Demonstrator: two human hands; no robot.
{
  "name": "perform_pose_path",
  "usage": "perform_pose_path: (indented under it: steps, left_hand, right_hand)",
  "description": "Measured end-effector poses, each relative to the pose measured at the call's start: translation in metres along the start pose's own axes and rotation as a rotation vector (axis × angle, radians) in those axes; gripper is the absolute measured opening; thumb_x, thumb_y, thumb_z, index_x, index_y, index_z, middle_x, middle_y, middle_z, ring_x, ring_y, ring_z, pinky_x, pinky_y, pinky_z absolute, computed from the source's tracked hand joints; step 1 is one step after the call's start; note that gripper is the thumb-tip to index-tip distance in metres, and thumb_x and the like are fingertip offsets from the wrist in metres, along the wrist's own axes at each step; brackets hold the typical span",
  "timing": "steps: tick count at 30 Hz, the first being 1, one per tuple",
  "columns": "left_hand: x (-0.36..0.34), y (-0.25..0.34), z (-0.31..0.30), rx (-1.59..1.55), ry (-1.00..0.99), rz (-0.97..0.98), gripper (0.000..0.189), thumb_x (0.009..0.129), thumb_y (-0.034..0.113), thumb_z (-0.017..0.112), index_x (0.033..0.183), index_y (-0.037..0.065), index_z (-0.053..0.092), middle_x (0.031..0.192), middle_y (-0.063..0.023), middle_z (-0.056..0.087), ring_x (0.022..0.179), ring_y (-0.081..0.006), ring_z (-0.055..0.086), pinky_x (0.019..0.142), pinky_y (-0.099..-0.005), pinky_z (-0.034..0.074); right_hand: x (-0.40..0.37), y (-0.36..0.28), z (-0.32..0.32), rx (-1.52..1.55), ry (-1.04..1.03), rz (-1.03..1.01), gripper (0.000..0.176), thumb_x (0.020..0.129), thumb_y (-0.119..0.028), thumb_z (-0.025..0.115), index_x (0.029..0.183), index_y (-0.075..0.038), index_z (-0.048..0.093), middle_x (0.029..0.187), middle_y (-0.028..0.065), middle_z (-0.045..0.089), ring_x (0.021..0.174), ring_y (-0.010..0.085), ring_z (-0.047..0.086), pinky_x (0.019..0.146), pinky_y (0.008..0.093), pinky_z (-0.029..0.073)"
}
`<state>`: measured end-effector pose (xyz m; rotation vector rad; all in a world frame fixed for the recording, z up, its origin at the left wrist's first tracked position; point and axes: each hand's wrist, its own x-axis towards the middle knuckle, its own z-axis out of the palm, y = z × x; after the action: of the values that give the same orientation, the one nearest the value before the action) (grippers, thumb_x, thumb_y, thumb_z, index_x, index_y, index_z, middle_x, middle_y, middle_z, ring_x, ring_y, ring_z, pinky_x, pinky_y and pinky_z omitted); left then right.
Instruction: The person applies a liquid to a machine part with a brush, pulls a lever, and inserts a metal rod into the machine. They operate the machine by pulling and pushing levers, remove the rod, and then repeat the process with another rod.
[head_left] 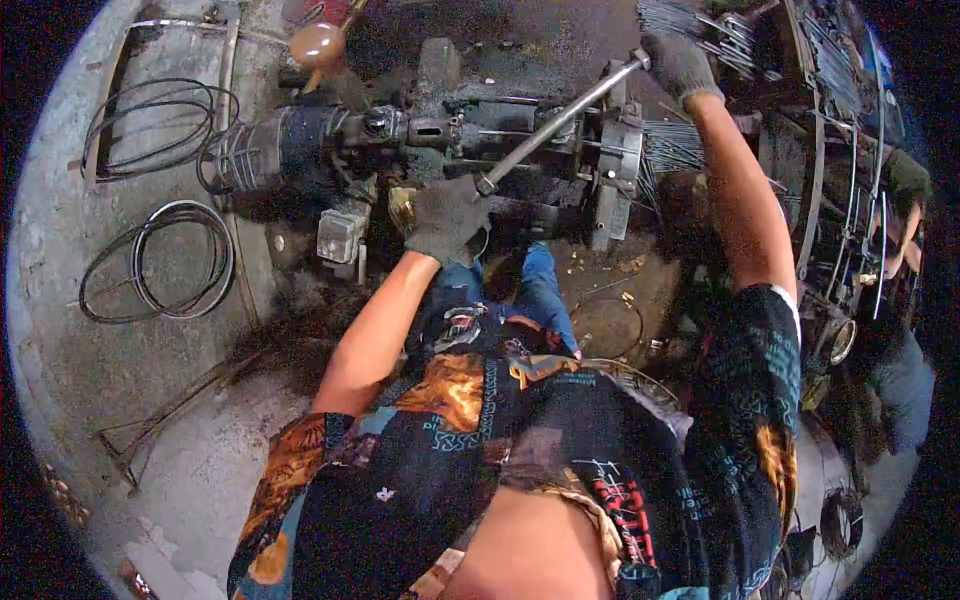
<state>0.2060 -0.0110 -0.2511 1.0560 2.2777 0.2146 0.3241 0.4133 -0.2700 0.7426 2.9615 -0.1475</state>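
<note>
A long metal bar point(560, 122) with thicker, socket-like ends slants across the machine point(430, 135), from lower left to upper right. My left hand point(445, 215), in a grey work glove, is closed at the bar's lower end, close to my body. My right hand point(682, 68), gloved the same way, is closed at the upper end beyond the machine's round metal head point(620, 150). Its fingertips are partly hidden. Beneath the bar runs the dark, greasy machine bed.
Coiled wire point(185, 262) lies on the floor at left. A motor-like cylinder point(265, 150) adjoins the machine, with a small grey box point(340, 235) nearby. Thin metal rods point(675, 147) are bundled at right. Another person's arm point(908, 235) shows at the far right.
</note>
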Motion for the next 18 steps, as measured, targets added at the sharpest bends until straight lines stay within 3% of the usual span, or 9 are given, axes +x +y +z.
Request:
perform_pose_path:
  steps: [3,5,11,12,13,14,18]
  left_hand:
    - [0.005,-0.006,0.001,0.019,0.043,0.067,0.054,0.091,0.059,0.066,0.088,0.005,0.069,0.081,-0.0219,0.069,0.074,-0.0422,0.067,0.066,-0.0543,0.052]
    - [0.007,-0.002,-0.007,0.085,0.035,0.046,0.034,0.088,0.041,0.073,0.085,0.007,0.067,0.077,-0.0183,0.070,0.076,-0.0391,0.071,0.069,-0.0537,0.053]
    - [0.010,-0.006,-0.008,-0.074,0.007,0.080,0.039,0.089,0.044,0.073,0.086,0.005,0.069,0.077,-0.0218,0.069,0.076,-0.0409,0.069,0.070,-0.0537,0.052]
    - [0.015,-0.010,-0.004,-0.080,0.009,0.087,0.039,0.089,0.044,0.073,0.086,0.005,0.069,0.077,-0.0218,0.069,0.076,-0.0409,0.069,0.070,-0.0537,0.052]
    - [0.022,-0.017,0.005,-0.235,-0.153,0.068,0.043,0.089,0.047,0.072,0.086,0.004,0.070,0.075,-0.0205,0.068,0.073,-0.0378,0.069,0.068,-0.0520,0.051]
    - [0.026,-0.020,0.007,-0.388,-0.318,0.048,0.046,0.090,0.050,0.072,0.086,0.004,0.070,0.073,-0.0192,0.066,0.071,-0.0346,0.068,0.067,-0.0503,0.050]
    - [0.025,-0.019,-0.002,-0.488,-0.493,-0.065,0.053,0.090,0.055,0.071,0.084,0.003,0.070,0.065,-0.0118,0.060,0.066,-0.0260,0.064,0.063,-0.0464,0.047]
  right_hand:
    - [-0.004,0.013,0.019,-0.022,0.092,-0.006,0.018,0.092,-0.021,0.063,0.106,-0.013,0.071,0.100,0.0187,0.072,0.098,0.0417,0.069,0.082,0.0525,0.054]
    - [0.006,0.030,0.036,-0.050,0.049,-0.028,0.019,0.093,-0.023,0.064,0.107,-0.013,0.071,0.101,0.0186,0.072,0.098,0.0418,0.069,0.082,0.0523,0.054]
    - [-0.005,0.011,0.036,-0.056,0.010,-0.025,0.024,0.096,-0.028,0.064,0.113,-0.011,0.069,0.107,0.0169,0.072,0.101,0.0398,0.069,0.082,0.0493,0.056]
    - [-0.013,0.007,0.053,0.423,0.202,-0.001,0.024,0.097,-0.025,0.063,0.116,-0.011,0.067,0.105,0.0151,0.072,0.099,0.0359,0.069,0.081,0.0464,0.057]
    - [-0.016,0.005,0.060,0.905,0.387,0.017,0.025,0.098,-0.022,0.061,0.120,-0.010,0.065,0.103,0.0132,0.071,0.096,0.0320,0.070,0.079,0.0436,0.057]
    - [-0.010,0.003,0.062,0.898,0.382,0.015,0.025,0.098,-0.022,0.061,0.120,-0.010,0.065,0.103,0.0132,0.071,0.096,0.0320,0.070,0.079,0.0436,0.057]
    - [0.021,-0.014,0.088,1.037,0.144,0.660,0.017,0.101,-0.019,0.057,0.108,-0.004,0.060,0.092,0.0092,0.069,0.078,0.0232,0.066,0.069,0.0350,0.055]
